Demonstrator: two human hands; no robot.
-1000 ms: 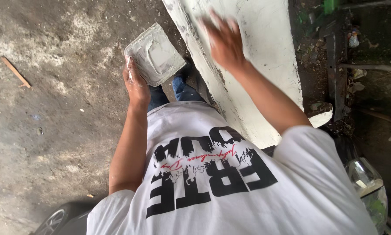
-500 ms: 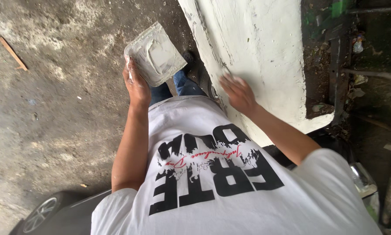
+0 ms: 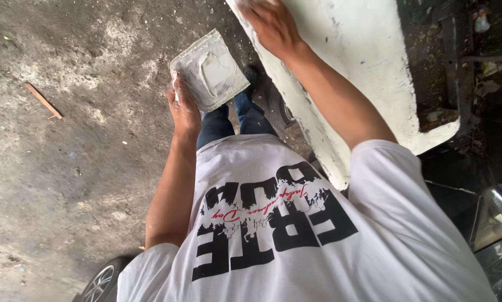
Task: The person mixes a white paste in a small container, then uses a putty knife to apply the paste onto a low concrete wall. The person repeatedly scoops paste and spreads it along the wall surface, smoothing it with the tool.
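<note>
My left hand [image 3: 182,109] grips a square flat board [image 3: 209,70] from below. The board is smeared with pale grey putty and is held above my jeans [image 3: 237,117]. My right hand [image 3: 270,25] lies on a white, putty-coated body panel [image 3: 368,50] at the top of the view. The arm is stretched out along the panel. The frame's top edge cuts off its fingertips, so anything under the palm is hidden. My white T-shirt with a black print [image 3: 273,223] fills the lower part of the view.
Rough stained concrete floor [image 3: 66,168] spreads out on the left, with a short wooden stick [image 3: 43,100] lying on it. A car wheel [image 3: 97,282] shows at the bottom left. A lamp housing [image 3: 494,215] and dark scrap parts [image 3: 480,61] are on the right.
My right hand has slid up the white panel from its lower spot half a second ago, back near where it was a second ago. The left hand still holds the board.
</note>
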